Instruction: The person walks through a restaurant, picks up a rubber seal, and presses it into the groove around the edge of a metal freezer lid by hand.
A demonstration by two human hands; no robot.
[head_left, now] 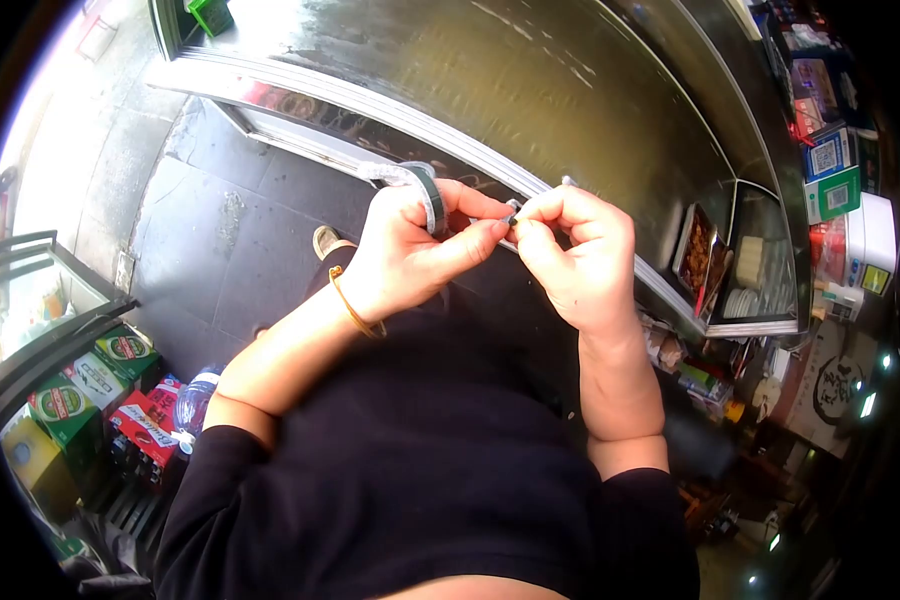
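Note:
My two hands meet in front of my body, fingertips almost touching. My left hand [410, 245] is closed, with thumb and forefinger pinched together. Around its fingers hangs a dark grey-green ring with a pale inner side, which looks like a roll of tape [432, 198]. My right hand [580, 250] is closed too, its thumb and forefinger pinching at the same spot. Between the fingertips of both hands is a small dark piece [512, 219], too small to name. A small pale tip [567, 181] shows above the right hand's knuckles. A yellow bracelet [350, 300] circles my left wrist.
Just beyond my hands runs a metal counter [390, 60] with a raised pale edge. At its right end are a food tray [697, 245] and a glass-sided compartment [760, 265]. Drink cartons [70, 400] and a large water bottle [196, 400] stand at lower left.

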